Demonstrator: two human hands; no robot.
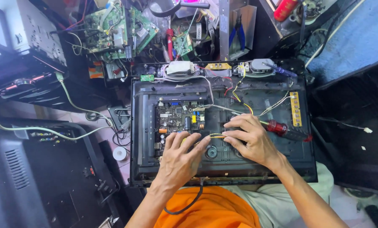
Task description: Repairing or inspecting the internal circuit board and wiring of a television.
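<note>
At frame centre, the left hand (pixel 178 160) and right hand (pixel 250 141) pinch yellow wires (pixel 215 136) over an opened chassis (pixel 222 162); a red screwdriver (pixel 287 131) lies beside them.

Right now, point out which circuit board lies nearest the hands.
The dark board mounted inside the open panel chassis, just above the left hand. The green boards sit far back in the clutter, and the yellow strip board lies beyond the right hand.

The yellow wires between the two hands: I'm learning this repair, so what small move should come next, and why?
Probably ease the yellow wires gently toward the circuit board. Both hands pinch them: the left hand from the board side, the right hand with the red-handled screwdriver under it. The wires look slack and their end is hidden, so pull slowly.
</note>
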